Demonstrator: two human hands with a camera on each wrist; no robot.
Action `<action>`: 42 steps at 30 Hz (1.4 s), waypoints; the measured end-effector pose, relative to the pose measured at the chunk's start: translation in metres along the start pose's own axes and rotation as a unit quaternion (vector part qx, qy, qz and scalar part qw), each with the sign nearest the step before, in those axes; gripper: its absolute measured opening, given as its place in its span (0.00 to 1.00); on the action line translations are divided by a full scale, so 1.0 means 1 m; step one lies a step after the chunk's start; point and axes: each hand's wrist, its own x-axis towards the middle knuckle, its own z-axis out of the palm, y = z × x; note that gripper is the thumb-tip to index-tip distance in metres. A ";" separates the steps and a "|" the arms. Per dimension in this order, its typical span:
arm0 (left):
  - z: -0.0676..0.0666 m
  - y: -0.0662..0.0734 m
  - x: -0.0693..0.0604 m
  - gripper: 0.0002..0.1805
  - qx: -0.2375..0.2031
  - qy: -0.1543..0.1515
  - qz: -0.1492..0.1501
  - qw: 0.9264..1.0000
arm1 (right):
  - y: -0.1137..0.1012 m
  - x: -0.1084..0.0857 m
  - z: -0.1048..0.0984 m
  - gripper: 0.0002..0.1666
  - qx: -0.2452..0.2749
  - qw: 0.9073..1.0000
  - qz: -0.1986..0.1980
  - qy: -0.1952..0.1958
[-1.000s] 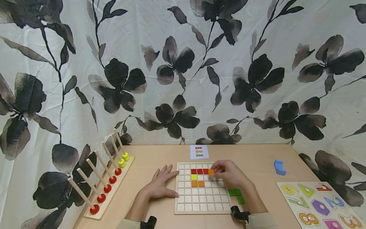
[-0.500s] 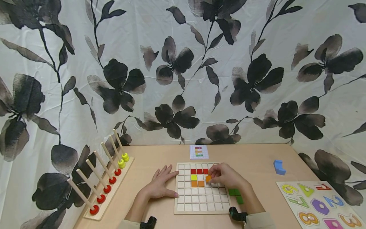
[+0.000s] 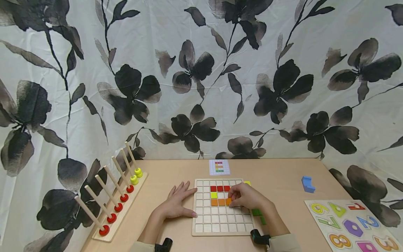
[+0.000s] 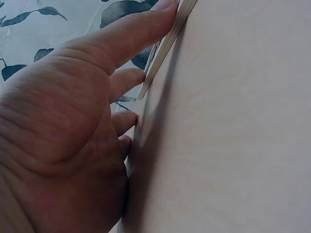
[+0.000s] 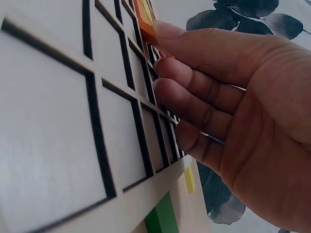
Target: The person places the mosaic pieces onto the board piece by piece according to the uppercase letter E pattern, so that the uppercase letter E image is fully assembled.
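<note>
A wooden grid board [image 3: 217, 235] with white squares lies on the table. My right hand [image 3: 248, 196] pinches an orange square tile [image 3: 228, 201] between thumb and fingers at the board, right of two orange tiles [image 3: 217, 202] in the same row. The right wrist view has my thumb on an orange tile [image 5: 146, 24] at the grid. Above those sit one yellow tile [image 3: 213, 195] and a row of red tiles [image 3: 219, 188]. My left hand [image 3: 176, 203] has its fingers spread, with index finger and thumb touching the board's left edge, also visible as a wooden edge [image 4: 167, 46].
Green tiles [image 3: 257, 212] and a yellow tile [image 3: 247, 182] lie right of the board. Behind it is a pattern card [image 3: 219, 167]. A pegged bead stand [image 3: 110, 236] stands left. A blue block [image 3: 308, 184] and a number-and-shape sheet [image 3: 327, 224] lie right.
My right hand has brought the orange tile down from the right end of the red row to the orange row. The left hand has stayed in place.
</note>
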 end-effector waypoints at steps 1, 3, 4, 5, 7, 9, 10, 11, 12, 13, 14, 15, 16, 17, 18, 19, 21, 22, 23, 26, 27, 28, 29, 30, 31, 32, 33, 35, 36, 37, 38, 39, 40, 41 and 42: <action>0.000 0.000 0.000 0.55 0.001 0.000 0.000 1.000 | 0.000 0.000 0.000 0.12 0.001 1.000 0.001 0.000; 0.000 0.000 0.000 0.55 0.003 0.000 0.000 1.000 | 0.000 0.000 0.000 0.12 0.003 1.000 0.003 -0.001; 0.000 0.000 0.000 0.55 0.003 0.000 0.000 1.000 | 0.000 0.000 0.000 0.12 0.004 1.000 0.004 -0.001; 0.000 0.000 0.000 0.55 0.002 0.000 0.000 1.000 | 0.000 0.000 0.000 0.12 0.004 1.000 0.005 -0.002; 0.000 0.000 0.000 0.55 0.002 0.000 -0.001 1.000 | -0.001 0.000 0.001 0.12 0.003 1.000 0.005 -0.002; -0.001 0.001 0.000 0.55 0.001 0.000 -0.001 1.000 | -0.001 0.000 0.001 0.13 -0.002 1.000 0.004 -0.002; -0.001 0.001 0.000 0.55 0.001 0.000 -0.001 1.000 | -0.001 0.000 0.002 0.12 -0.004 1.000 0.003 -0.002; -0.001 0.001 0.000 0.55 0.000 0.000 -0.001 1.000 | -0.001 0.000 0.002 0.12 -0.006 1.000 0.002 -0.002; -0.001 0.001 0.000 0.55 0.000 0.000 -0.001 1.000 | 0.000 0.000 0.002 0.12 -0.008 1.000 0.001 -0.002; -0.001 0.002 -0.001 0.55 0.000 0.000 0.000 1.000 | 0.000 0.000 0.003 0.12 -0.011 1.000 0.001 -0.002; -0.001 0.002 -0.001 0.55 0.000 0.000 0.000 1.000 | 0.000 0.000 0.003 0.12 -0.011 1.000 0.000 -0.002; -0.001 0.002 -0.001 0.55 0.000 0.000 0.000 1.000 | 0.000 0.000 0.003 0.12 -0.013 1.000 0.001 -0.003; -0.001 0.002 -0.001 0.55 0.000 0.000 0.001 1.000 | 0.000 0.000 0.003 0.12 -0.011 1.000 0.000 -0.003; -0.001 0.002 -0.001 0.55 -0.001 -0.001 0.001 1.000 | 0.000 0.000 0.002 0.13 -0.010 1.000 0.002 -0.004; -0.001 0.002 -0.001 0.55 -0.001 -0.001 0.001 1.000 | 0.000 -0.001 0.002 0.13 -0.010 1.000 0.002 -0.001; -0.001 0.002 -0.001 0.55 -0.001 -0.001 0.001 1.000 | 0.000 -0.001 0.001 0.13 -0.011 1.000 0.003 0.002; -0.001 0.002 -0.002 0.55 -0.003 -0.001 0.002 1.000 | 0.000 -0.003 -0.002 0.13 -0.011 1.000 0.005 0.017; -0.001 0.002 -0.002 0.55 -0.003 -0.001 0.002 1.000 | 0.000 -0.004 -0.003 0.13 -0.011 0.999 0.007 0.031; -0.001 0.002 -0.001 0.55 -0.004 -0.001 0.002 1.000 | 0.000 -0.005 -0.005 0.13 -0.010 0.999 0.011 0.047; -0.001 0.001 -0.001 0.55 -0.002 -0.001 0.002 1.000 | -0.002 -0.007 -0.011 0.13 0.002 0.995 0.022 0.098; -0.001 0.001 -0.001 0.55 -0.002 -0.001 0.002 1.000 | -0.002 -0.008 -0.013 0.13 0.009 0.993 0.027 0.113; -0.001 0.001 -0.001 0.55 -0.002 -0.001 0.001 1.000 | -0.002 -0.009 -0.015 0.13 0.015 0.991 0.031 0.126; -0.002 0.002 -0.001 0.55 -0.003 -0.001 0.000 1.000 | -0.002 -0.009 -0.017 0.13 0.022 0.990 0.034 0.136; -0.002 0.002 -0.001 0.54 -0.003 -0.001 0.000 1.000 | -0.002 -0.009 -0.018 0.13 0.026 0.989 0.037 0.144; -0.002 0.002 -0.001 0.54 -0.003 -0.001 -0.001 1.000 | -0.002 -0.010 -0.019 0.13 0.029 0.987 0.041 0.150; -0.002 0.002 -0.001 0.54 -0.005 0.000 -0.001 1.000 | -0.002 -0.010 -0.020 0.14 0.030 0.986 0.043 0.157; -0.002 0.002 -0.001 0.54 -0.004 -0.001 -0.001 1.000 | -0.001 -0.010 -0.021 0.14 0.030 0.985 0.043 0.162; -0.002 0.003 -0.002 0.54 -0.004 -0.002 -0.002 1.000 | 0.000 -0.011 -0.022 0.15 0.026 0.983 0.044 0.174; -0.002 0.003 -0.002 0.54 -0.004 -0.002 -0.002 1.000 | 0.001 -0.011 -0.023 0.16 0.021 0.982 0.043 0.180; -0.002 0.003 -0.002 0.54 -0.004 -0.003 -0.002 1.000 | 0.001 -0.011 -0.023 0.17 0.019 0.981 0.043 0.187; -0.002 0.003 -0.002 0.54 -0.004 -0.002 -0.001 1.000 | 0.002 -0.011 -0.023 0.18 0.015 0.980 0.041 0.193; -0.002 0.003 -0.002 0.54 -0.003 -0.002 -0.001 1.000 | 0.003 -0.011 -0.024 0.19 0.012 0.979 0.041 0.199; -0.002 0.003 -0.002 0.54 -0.003 -0.002 0.000 1.000 | 0.004 -0.012 -0.024 0.19 0.008 0.978 0.041 0.206; -0.002 0.003 -0.002 0.54 -0.002 -0.002 0.000 1.000 | 0.004 -0.012 -0.025 0.19 0.005 0.976 0.043 0.213; -0.002 0.003 -0.002 0.54 -0.001 -0.002 0.001 1.000 | 0.005 -0.013 -0.025 0.19 0.002 0.975 0.043 0.220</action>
